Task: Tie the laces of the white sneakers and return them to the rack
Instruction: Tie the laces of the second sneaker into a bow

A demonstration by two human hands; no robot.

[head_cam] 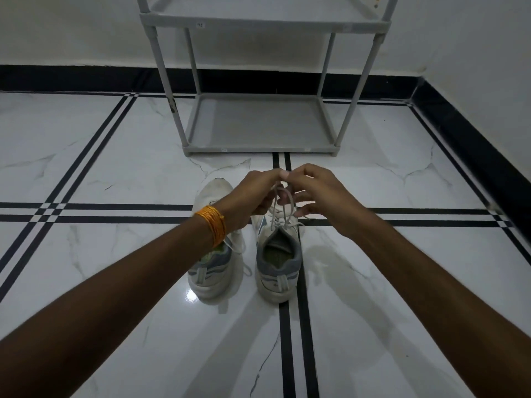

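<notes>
White marble floor (115, 268) with black inlaid stripes runs to a white wall (71, 30) edged by a black skirting (71, 79). Against that wall stands a grey rack (260, 147); its lower shelf is bare, and the shelf above it is cut off by the top of the frame.

Two white sneakers sit side by side on the floor just in front of the rack, heels toward the camera, toes toward the rack. The left sneaker (214, 268) is partly hidden under the left forearm; a loose lace end trails down its right side onto the floor. The right sneaker (277, 262) stands on a black stripe, its grey collar open to view.

Both hands are raised above the tongue of the right sneaker. The left hand (253, 196), with an orange thread band (214, 225) at the wrist, has thumb and forefinger pinched shut on the laces (283, 202). The right hand (319, 191) meets it fingertip to fingertip, its thumb and forefinger also closed on the laces, while its other fingers spread loosely below. Between the hands the laces rise from the eyelets in thin loops, drawn upward; whether a knot is formed cannot be told.
</notes>
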